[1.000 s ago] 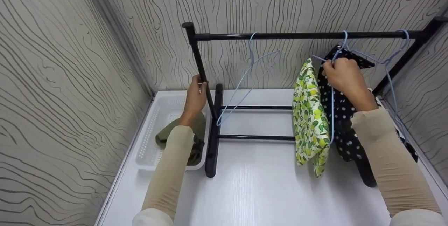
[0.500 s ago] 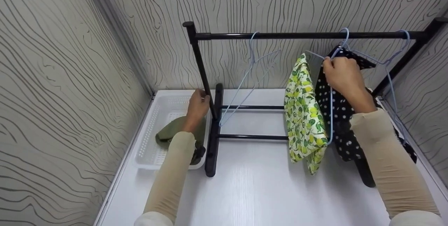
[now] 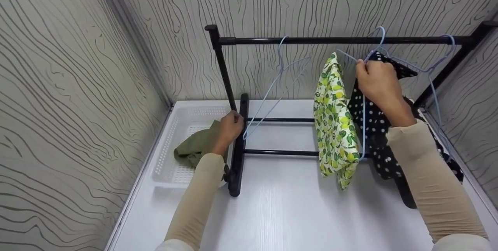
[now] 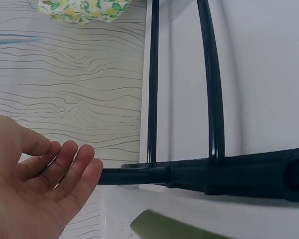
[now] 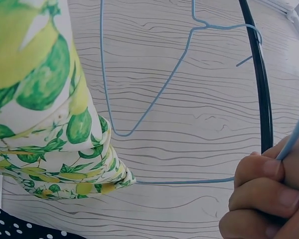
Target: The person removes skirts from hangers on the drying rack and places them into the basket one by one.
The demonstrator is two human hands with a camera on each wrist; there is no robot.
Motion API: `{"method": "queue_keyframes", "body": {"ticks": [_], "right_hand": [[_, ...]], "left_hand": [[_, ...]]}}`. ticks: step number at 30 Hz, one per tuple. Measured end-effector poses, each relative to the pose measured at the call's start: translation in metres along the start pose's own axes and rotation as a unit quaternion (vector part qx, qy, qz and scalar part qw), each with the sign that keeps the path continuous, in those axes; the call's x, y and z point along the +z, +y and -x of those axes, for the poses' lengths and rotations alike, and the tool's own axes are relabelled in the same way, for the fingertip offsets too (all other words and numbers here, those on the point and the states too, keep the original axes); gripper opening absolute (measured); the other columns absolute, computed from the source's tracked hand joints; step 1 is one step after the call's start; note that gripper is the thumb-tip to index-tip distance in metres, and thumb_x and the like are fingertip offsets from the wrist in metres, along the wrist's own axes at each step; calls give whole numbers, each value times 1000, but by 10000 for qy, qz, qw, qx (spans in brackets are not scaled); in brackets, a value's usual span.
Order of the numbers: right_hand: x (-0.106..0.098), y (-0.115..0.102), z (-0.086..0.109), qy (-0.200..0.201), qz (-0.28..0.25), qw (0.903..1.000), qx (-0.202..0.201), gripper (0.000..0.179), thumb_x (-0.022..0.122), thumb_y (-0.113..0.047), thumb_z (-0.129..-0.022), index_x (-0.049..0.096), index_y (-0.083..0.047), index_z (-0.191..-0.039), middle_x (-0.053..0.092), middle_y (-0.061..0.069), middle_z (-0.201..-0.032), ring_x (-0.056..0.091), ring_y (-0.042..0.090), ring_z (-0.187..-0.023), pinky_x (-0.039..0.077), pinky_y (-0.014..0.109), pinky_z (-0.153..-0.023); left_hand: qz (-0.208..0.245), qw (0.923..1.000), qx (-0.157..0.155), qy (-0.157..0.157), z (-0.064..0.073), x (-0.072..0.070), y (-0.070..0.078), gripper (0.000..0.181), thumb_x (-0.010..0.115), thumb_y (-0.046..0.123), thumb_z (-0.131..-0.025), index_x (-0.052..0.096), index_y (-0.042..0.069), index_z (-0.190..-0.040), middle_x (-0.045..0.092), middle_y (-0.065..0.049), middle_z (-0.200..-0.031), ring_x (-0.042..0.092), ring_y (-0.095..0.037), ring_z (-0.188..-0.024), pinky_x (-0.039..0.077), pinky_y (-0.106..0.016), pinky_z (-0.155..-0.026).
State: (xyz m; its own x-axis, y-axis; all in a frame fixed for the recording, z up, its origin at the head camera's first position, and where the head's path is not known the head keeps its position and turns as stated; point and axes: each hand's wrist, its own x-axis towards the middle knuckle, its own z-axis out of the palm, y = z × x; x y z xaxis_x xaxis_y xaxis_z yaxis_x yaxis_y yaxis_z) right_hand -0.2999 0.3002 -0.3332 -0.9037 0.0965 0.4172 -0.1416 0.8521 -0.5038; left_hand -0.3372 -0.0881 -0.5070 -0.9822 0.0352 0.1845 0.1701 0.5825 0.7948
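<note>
My right hand (image 3: 379,83) pinches the neck of a light-blue wire hanger (image 3: 364,126), just below its hook at the rack's top bar (image 3: 323,41). A white cloth with a lemon-and-leaf print (image 3: 334,126) hangs from this hanger. In the right wrist view, curled fingers (image 5: 266,199) wrap the wire beside the printed cloth (image 5: 45,99). My left hand (image 3: 230,126) is by the foot of the rack's left post (image 3: 223,72). The left wrist view shows that hand (image 4: 50,189) with loosely bent fingers and nothing in them, fingertips overlapping the black post (image 4: 129,176).
A white perforated basket (image 3: 186,185) left of the rack contains an olive-green garment (image 3: 198,146). A bare blue hanger (image 3: 279,54) hangs near the left post. Right of the lemon cloth are black polka-dot fabric (image 3: 375,126) and another blue hanger (image 3: 429,71). Patterned walls enclose the white surface.
My left hand has slid down beside the post toward its foot. My right hand has shifted slightly left with the hanger, and the lemon cloth has swung left.
</note>
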Motion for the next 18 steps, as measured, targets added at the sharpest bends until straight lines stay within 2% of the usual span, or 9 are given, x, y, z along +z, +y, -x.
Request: {"method": "queue_keyframes", "body": {"ticks": [4, 7, 12, 15, 18], "right_hand": [[-2, -6, 4, 68, -16, 9999, -150, 62, 34, -36, -115, 41, -11, -59, 34, 1, -49, 31, 19, -42, 26, 30, -41], [-3, -10, 7, 127, -66, 9997, -223, 63, 34, -37, -115, 41, -11, -57, 34, 1, -48, 29, 19, -41, 25, 29, -40], [-5, -17, 12, 161, -125, 9995, -244, 63, 35, -36, -114, 41, -12, -56, 34, 0, -48, 29, 18, -41, 24, 29, -40], [-5, -20, 15, 142, -118, 9995, -238, 62, 35, -37, -114, 41, -11, -58, 35, 0, -49, 31, 18, -42, 25, 29, -41], [-5, -23, 18, 122, -100, 9997, -211, 62, 36, -38, -115, 42, -11, -59, 35, 1, -50, 33, 19, -43, 26, 29, -41]], "left_hand": [[155, 9998, 121, -60, 5, 11, -1, 15, 55, 6, -105, 67, -2, -102, 68, -13, -91, 54, -16, -76, 47, -29, -69], [242, 9994, 216, -126, 8, 19, -3, 15, 55, 4, -105, 67, -5, -104, 70, -19, -90, 59, -19, -76, 47, -28, -68], [443, 9973, 449, -368, 21, 35, -4, 12, 55, -1, -102, 63, -9, -106, 74, -24, -92, 73, -30, -80, 53, -26, -69], [887, 9943, 261, -533, 29, 47, -2, 12, 54, 3, -104, 63, -5, -105, 74, -22, -90, 76, -27, -80, 55, -24, -67], [1262, 9897, -77, -670, 35, 58, 3, 13, 53, 6, -106, 63, -2, -102, 73, -17, -87, 74, -23, -78, 52, -22, -64]]}}
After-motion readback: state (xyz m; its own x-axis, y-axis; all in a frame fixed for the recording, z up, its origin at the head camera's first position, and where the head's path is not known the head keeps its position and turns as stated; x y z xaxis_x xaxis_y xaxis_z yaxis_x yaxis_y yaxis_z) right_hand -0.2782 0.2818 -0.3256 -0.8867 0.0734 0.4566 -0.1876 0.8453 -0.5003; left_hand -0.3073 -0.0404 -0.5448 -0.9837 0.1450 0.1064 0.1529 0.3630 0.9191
